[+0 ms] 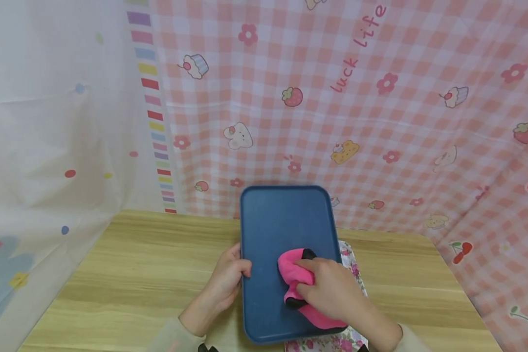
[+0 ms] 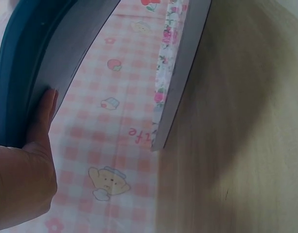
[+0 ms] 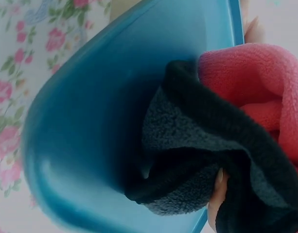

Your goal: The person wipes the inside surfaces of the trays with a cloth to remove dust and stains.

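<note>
A blue rectangular tray (image 1: pixel 286 220) is held up above the table, its inner face toward the head camera. My left hand (image 1: pixel 226 276) grips its left edge, thumb over the rim; in the left wrist view the fingers (image 2: pixel 44 114) lie against the tray's underside. My right hand (image 1: pixel 334 288) holds a bunched pink cloth (image 1: pixel 292 266) with black edging against the lower right part of the tray's face. Up close in the right wrist view, the cloth's dark grey side (image 3: pixel 187 121) is folded over, and most of that hand is hidden behind it.
Below and behind the blue tray lies a flower-patterned tray (image 1: pixel 352 266) on the wooden table (image 1: pixel 171 254). A pink checked curtain (image 1: pixel 264 112) hangs along the table's back and right side, and a white printed sheet (image 1: pixel 61 127) on the left.
</note>
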`<state>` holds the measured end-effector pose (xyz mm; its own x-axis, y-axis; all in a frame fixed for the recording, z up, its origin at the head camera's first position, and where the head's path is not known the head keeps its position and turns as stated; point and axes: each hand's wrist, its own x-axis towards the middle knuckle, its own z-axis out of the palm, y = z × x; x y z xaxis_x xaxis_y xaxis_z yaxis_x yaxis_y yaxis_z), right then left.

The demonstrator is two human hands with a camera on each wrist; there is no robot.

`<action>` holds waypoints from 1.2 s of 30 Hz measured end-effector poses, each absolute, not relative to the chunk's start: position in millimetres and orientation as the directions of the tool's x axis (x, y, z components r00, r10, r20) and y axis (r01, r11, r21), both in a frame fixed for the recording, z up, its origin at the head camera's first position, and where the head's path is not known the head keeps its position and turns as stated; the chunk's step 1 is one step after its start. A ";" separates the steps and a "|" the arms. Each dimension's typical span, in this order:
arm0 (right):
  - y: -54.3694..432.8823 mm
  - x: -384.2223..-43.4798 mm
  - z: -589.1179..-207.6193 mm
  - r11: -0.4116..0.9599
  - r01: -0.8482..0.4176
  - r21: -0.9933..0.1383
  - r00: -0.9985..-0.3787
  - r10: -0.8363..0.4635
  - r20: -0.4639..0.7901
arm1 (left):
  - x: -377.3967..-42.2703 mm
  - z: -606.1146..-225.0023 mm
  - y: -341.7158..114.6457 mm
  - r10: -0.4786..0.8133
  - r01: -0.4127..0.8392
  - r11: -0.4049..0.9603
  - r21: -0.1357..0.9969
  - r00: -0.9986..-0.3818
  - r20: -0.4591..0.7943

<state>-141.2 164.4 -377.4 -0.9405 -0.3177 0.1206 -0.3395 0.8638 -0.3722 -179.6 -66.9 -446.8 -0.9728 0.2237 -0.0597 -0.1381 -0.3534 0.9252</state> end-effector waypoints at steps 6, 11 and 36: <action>177.7 -143.8 -376.0 0.878 -0.252 -0.406 -0.966 -0.250 0.059 | -180.9 -446.8 -66.8 0.210 -0.130 -0.356 0.925 -0.976 -0.056; 186.9 -144.7 -375.5 0.879 -0.217 -0.424 -0.974 -0.224 0.034 | -180.9 -445.7 -67.7 0.200 -0.130 -0.359 0.924 -0.978 -0.060; 174.5 -127.8 -381.7 0.851 -0.242 -0.467 -0.963 -0.268 0.010 | -180.2 -444.7 -68.1 0.181 -0.117 -0.342 0.933 -0.982 -0.057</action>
<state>-127.8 174.5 -381.7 -0.9633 -0.2683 0.0096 -0.2416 0.8506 -0.4671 -180.2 -68.1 -444.7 -0.9818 0.1813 -0.0571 -0.1173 -0.3416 0.9325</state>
